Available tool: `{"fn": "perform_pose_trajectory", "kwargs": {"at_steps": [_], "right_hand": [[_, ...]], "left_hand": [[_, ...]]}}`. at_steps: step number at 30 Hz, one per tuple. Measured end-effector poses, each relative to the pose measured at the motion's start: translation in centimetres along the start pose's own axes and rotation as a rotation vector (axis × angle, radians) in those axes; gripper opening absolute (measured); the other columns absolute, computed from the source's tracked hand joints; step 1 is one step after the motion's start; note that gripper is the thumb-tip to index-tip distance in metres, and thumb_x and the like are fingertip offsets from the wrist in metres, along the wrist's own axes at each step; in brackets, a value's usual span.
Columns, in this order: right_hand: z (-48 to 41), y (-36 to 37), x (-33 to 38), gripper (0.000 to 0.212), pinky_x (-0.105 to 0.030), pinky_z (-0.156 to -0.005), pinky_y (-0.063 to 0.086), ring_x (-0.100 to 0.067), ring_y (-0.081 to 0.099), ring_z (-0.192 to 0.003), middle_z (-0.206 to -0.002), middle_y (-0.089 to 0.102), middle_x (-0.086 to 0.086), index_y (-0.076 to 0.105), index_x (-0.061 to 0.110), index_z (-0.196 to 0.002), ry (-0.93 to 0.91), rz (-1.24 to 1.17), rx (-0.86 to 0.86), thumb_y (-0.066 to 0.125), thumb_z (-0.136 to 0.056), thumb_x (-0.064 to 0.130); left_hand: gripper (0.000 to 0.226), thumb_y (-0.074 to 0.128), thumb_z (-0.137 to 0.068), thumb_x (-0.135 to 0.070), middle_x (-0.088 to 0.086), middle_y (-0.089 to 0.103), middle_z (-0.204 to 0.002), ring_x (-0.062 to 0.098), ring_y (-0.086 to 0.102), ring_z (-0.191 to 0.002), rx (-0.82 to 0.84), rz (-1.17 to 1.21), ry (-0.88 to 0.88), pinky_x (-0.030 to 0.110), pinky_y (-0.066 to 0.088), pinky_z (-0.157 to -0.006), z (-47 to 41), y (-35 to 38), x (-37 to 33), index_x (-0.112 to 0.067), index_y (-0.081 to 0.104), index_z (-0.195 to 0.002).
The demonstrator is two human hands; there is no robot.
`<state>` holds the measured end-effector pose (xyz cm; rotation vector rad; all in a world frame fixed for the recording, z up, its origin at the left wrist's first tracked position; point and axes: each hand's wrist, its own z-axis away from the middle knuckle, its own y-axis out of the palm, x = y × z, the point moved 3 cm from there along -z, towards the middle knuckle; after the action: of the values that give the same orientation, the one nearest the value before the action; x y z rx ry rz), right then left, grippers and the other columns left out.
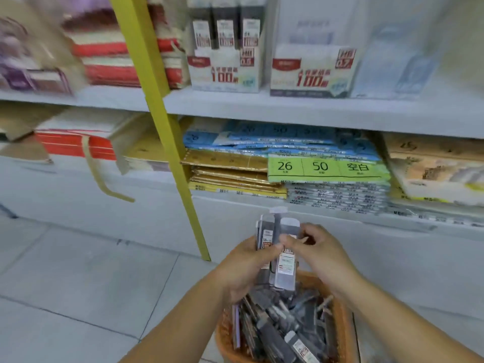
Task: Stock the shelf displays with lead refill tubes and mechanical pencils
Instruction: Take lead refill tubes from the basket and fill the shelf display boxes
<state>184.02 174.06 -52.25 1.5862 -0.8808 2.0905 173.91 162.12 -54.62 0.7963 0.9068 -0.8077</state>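
My left hand point(243, 268) holds a small bunch of dark lead refill tubes point(284, 271) upright, low in the middle of the view. My right hand point(314, 247) pinches the top of the same bunch from the right. Below both hands stands an orange basket point(343, 323) filled with several more dark tubes point(277, 326). On the upper shelf point(288, 108) a white display box marked 0.5 point(225, 72) holds three dark tubes standing in a row. Next to it a display box marked 0.7 point(311, 74) shows no tubes.
A yellow upright post point(157, 100) slants down in front of the shelves to the floor. The lower shelf carries stacks of blue, green and gold paper packs point(324, 166). Red and white stacked packs point(110, 61) fill the left bay. Grey floor tiles point(78, 271) lie at the left.
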Motion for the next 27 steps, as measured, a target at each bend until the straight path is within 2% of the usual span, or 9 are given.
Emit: {"fn": "perform_pose_trajectory", "kwargs": {"at_steps": [3,6,10,13,17,20,22,25,27], "right_hand": [[0.3,-0.7,5.0,0.026,-0.015,-0.044,0.035,-0.008,0.048,-0.049,-0.076,0.055,-0.007,0.062,0.019,-0.095,-0.081,0.062,0.104,0.075,-0.081,0.035],[0.2,-1.6,9.1,0.033,-0.023,-0.038,0.039,-0.017,0.056,-0.044,-0.071,0.066,-0.009,0.055,0.028,-0.112,-0.164,-0.010,0.133,0.073,-0.085,0.023],[-0.7,-2.3,13.2,0.022,-0.027,-0.044,0.050,-0.023,0.064,-0.052,-0.075,0.072,-0.013,0.058,0.021,-0.114,-0.216,-0.148,0.155,0.062,-0.093,0.019],[-1.2,-2.1,15.1,0.017,-0.031,-0.053,0.055,-0.025,0.067,-0.060,-0.083,0.074,-0.013,0.061,0.020,-0.113,-0.251,-0.173,0.152,0.057,-0.096,0.023],[-1.6,-1.5,18.1,0.015,-0.031,-0.062,0.059,-0.025,0.071,-0.068,-0.082,0.075,-0.009,0.064,0.020,-0.108,-0.344,-0.122,0.109,0.057,-0.095,0.023],[-1.7,-1.7,22.3,0.011,-0.029,-0.062,0.060,-0.024,0.072,-0.070,-0.083,0.075,-0.005,0.066,0.022,-0.102,-0.534,-0.077,0.025,0.059,-0.094,0.021],[-1.7,-1.9,26.2,0.008,-0.025,-0.062,0.059,-0.018,0.072,-0.072,-0.085,0.074,0.001,0.065,0.023,-0.096,-0.733,-0.032,-0.051,0.059,-0.094,0.019],[-2.3,-1.2,31.6,0.007,-0.026,-0.066,0.059,-0.004,0.070,-0.080,-0.087,0.071,0.012,0.061,0.029,-0.096,-0.993,0.204,-0.167,0.059,-0.094,0.023],[-3.5,0.0,34.0,0.005,-0.032,-0.070,0.059,-0.002,0.067,-0.081,-0.086,0.068,0.013,0.059,0.032,-0.097,-1.057,0.402,-0.215,0.058,-0.094,0.028]], "left_hand": [[0.024,0.062,-0.098,-0.022,0.011,0.075,-0.114,0.029,0.070,-0.108,-0.016,-0.060,0.060,0.043,0.056,-0.093,2.1,-0.2,-4.0,-0.016,0.067,-0.120],[0.023,0.061,-0.098,-0.021,0.008,0.077,-0.108,0.025,0.071,-0.095,-0.056,-0.085,0.109,0.037,0.050,-0.084,3.4,-0.2,-7.4,-0.016,0.066,-0.119],[0.021,0.065,-0.096,-0.022,0.005,0.078,-0.103,0.023,0.070,-0.088,-0.166,-0.125,0.192,0.039,0.050,-0.081,4.3,-0.7,-11.5,-0.023,0.067,-0.117],[0.026,0.068,-0.093,-0.023,0.005,0.077,-0.105,0.032,0.071,-0.101,-0.218,-0.104,0.262,0.052,0.054,-0.094,4.5,-1.5,-13.8,-0.027,0.066,-0.119],[0.028,0.070,-0.092,-0.022,0.003,0.078,-0.102,0.026,0.074,-0.096,-0.246,0.000,0.352,0.042,0.060,-0.076,4.6,-2.7,-16.3,-0.025,0.064,-0.120],[0.026,0.068,-0.094,-0.022,-0.001,0.079,-0.097,0.023,0.074,-0.093,-0.318,0.099,0.421,0.044,0.062,-0.075,4.9,-4.1,-18.3,-0.032,0.063,-0.117],[0.027,0.062,-0.097,-0.023,-0.002,0.079,-0.100,0.018,0.075,-0.092,-0.318,0.176,0.467,0.031,0.057,-0.063,5.4,-5.2,-19.7,-0.032,0.061,-0.122],[0.028,0.058,-0.099,-0.026,-0.002,0.078,-0.105,0.017,0.075,-0.096,-0.314,0.246,0.511,0.031,0.053,-0.074,5.9,-6.8,-21.1,-0.027,0.059,-0.127],[0.028,0.060,-0.098,-0.026,0.002,0.078,-0.104,0.019,0.075,-0.095,-0.321,0.269,0.524,0.030,0.054,-0.070,6.0,-7.7,-21.6,-0.022,0.062,-0.126]]}}
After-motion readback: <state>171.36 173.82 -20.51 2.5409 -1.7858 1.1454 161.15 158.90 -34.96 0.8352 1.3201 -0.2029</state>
